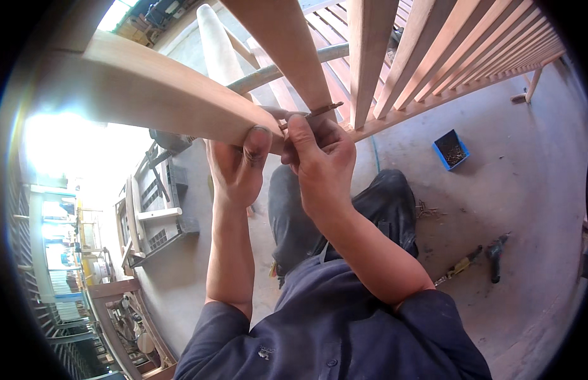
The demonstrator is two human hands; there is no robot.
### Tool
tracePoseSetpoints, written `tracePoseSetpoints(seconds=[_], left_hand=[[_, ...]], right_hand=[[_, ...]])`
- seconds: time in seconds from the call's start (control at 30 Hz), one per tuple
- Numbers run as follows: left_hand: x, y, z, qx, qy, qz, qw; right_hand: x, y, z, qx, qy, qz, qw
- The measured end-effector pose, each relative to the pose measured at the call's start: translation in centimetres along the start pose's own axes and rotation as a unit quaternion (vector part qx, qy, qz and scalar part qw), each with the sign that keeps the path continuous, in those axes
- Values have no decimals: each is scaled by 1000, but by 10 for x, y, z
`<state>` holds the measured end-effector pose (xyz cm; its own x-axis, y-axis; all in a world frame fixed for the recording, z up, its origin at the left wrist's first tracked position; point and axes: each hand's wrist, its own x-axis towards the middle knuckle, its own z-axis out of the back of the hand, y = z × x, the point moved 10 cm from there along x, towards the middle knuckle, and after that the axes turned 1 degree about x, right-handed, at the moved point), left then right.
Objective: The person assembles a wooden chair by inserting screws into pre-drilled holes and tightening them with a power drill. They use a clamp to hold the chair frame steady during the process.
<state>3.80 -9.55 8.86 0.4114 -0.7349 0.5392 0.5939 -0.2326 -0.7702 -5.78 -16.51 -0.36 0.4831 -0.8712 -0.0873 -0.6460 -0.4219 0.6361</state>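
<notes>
My left hand [235,166] is closed round the end of a broad, smooth wooden rail [161,88], with its thumb pressed on the near face. Close beside it, my right hand [320,161] pinches a thin brown screw-like rod [325,109] between thumb and fingers. The rod lies slantwise across the lower end of a wooden upright [287,47], and one end points to the right. My fingers hide part of its length. Rail and upright come close together at my hands; the exact joint is covered.
A slatted wooden frame [427,69] spreads to the upper right. On the concrete floor stands a blue box [451,151] of small brown pieces, with similar pieces [427,210] scattered nearby. A dark power tool [496,258] and a yellow-and-black tool [462,265] lie at right.
</notes>
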Motion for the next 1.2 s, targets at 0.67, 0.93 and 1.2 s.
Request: tracePoseSetpoints(seconds=[0.67,0.93,1.2], left_hand=[[-3,20,6,-71,118,-19,990],[-8,17,14,-82,70,-16,994],[-10,32,21,-119,52,18,991]], right_hand=[[-1,-13,12,83,0,-30,996],[2,-11,1,112,1,-42,993],[-1,-20,-2,123,-32,-64,990]])
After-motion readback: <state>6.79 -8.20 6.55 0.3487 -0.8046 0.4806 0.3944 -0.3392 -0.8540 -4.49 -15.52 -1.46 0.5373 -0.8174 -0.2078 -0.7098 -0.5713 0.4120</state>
